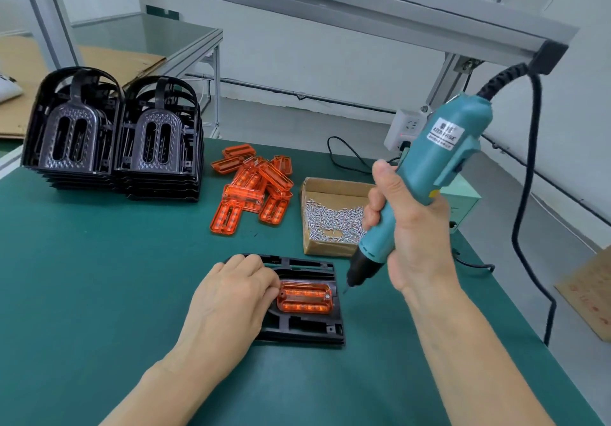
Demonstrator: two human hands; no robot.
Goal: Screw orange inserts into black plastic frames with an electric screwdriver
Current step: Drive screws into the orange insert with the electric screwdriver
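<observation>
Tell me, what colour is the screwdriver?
The screwdriver is teal with a black tip, seen from the head camera.

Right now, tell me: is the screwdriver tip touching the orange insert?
No, the screwdriver tip hangs off the right edge of the frame, clear of the orange insert.

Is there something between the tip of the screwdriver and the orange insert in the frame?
Nothing visible. The screwdriver, held in the right hand, has its tip just right of the orange insert, with open air between. The left hand rests on the black frame at the insert's far left end.
</observation>
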